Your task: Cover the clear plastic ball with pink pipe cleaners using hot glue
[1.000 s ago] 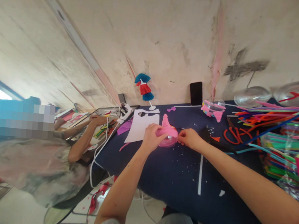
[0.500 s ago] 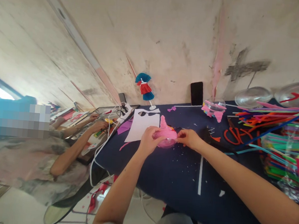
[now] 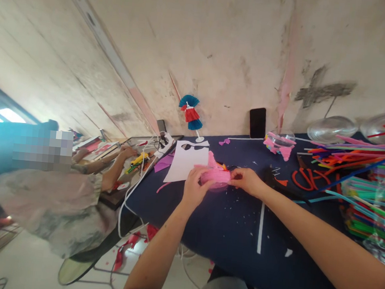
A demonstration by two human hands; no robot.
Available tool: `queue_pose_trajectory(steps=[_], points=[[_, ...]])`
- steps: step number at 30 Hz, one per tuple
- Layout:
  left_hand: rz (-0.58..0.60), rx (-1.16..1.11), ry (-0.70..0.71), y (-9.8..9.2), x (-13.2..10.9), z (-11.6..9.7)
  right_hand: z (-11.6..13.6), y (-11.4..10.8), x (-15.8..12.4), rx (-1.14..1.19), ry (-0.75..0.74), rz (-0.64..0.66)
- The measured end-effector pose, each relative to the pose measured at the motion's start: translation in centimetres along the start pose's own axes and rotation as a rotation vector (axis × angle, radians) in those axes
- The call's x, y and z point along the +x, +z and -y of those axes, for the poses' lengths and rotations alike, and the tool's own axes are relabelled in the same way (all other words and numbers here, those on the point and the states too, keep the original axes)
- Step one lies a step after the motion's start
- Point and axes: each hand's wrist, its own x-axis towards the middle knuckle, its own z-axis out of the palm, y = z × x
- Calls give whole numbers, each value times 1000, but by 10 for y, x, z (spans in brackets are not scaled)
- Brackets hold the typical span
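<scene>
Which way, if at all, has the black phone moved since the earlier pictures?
No, it has not moved: the phone stands left of the pink wall stripe, with the same gap as before.

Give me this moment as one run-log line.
left hand: holding pink piece | right hand: fingertips pinched at its right edge | nearby: white paper, black phone

At the table's (image 3: 217, 241) back edge, 1 black phone (image 3: 257, 123) leans on the wall (image 3: 242, 41) and 1 blue-and-red figure (image 3: 192, 114) stands.
</scene>
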Motion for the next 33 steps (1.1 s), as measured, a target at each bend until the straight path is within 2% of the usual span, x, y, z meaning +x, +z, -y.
queue_pose_trajectory(steps=[6, 10, 15, 20, 25, 33], points=[[-25, -151, 118, 16, 21, 17, 5, -17, 0, -360, -355, -210], [36, -168, 218, 24, 33, 29, 1, -17, -3, -578, -370, -269], [92, -192, 257, 29, 33, 39, -3, -12, -5, -709, -316, -270], [153, -220, 223, 29, 31, 43, 0, -11, -5, -752, -281, -268], [232, -211, 151, 23, 33, 33, 3, -7, -6, -755, -232, -287], [67, -160, -130, 41, 31, 10, 1, -2, -6, -792, -255, -328]])
